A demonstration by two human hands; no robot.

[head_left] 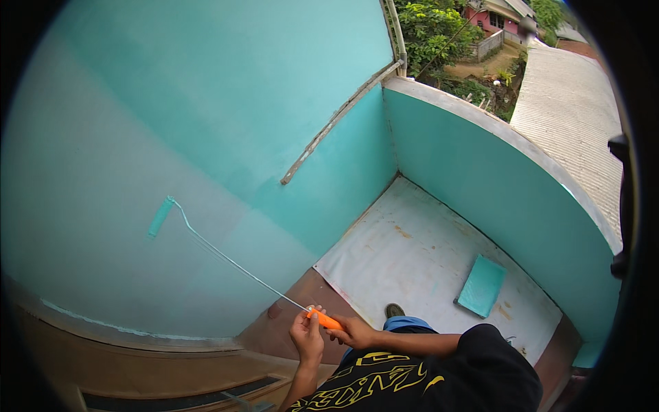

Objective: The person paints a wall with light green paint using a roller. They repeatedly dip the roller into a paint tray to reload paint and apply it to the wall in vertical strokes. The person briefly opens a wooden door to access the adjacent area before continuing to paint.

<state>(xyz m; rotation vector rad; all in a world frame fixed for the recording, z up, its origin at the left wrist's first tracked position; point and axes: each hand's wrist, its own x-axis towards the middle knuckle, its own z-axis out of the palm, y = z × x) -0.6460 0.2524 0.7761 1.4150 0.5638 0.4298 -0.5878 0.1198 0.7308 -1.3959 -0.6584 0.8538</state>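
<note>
A paint roller spans from my hands to the wall on the left. Its turquoise-coated roller sleeve (160, 217) is at the pale, greyish part of the wall (110, 206); whether it touches the surface I cannot tell. A long thin bent rod (240, 268) joins the sleeve to an orange handle (322, 318). My left hand (307, 338) pinches the front end of the handle, where the rod enters. The rear end of the handle is in my right hand (353, 333), its fingers wrapped round it.
Turquoise paint covers the upper wall (240, 82) and the low parapet (494, 172). A turquoise paint tray (482, 286) lies on a white sheet (412, 240) over the floor. A wooden strip (329, 130) runs along the wall. Beyond the parapet are a corrugated roof (570, 110) and trees.
</note>
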